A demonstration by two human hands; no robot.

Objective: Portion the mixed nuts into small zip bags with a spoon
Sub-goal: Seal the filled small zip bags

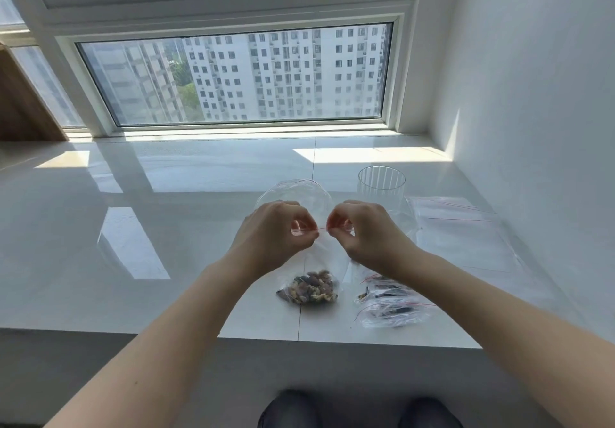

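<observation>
A small clear zip bag point(311, 289) with mixed nuts in its bottom rests on the white sill, its red zip strip lifted up. My left hand point(274, 234) and my right hand point(364, 233) both pinch that red strip at the top, fingertips close together. Behind my hands a larger clear bag point(299, 191) stands open; its contents are hidden. No spoon is in view.
A ribbed clear glass point(381, 183) stands behind my right hand. Flat unused zip bags point(462, 231) lie at the right. Two small bags with dark contents point(391, 304) lie near the sill's front edge point(332, 336). A white wall closes the right side.
</observation>
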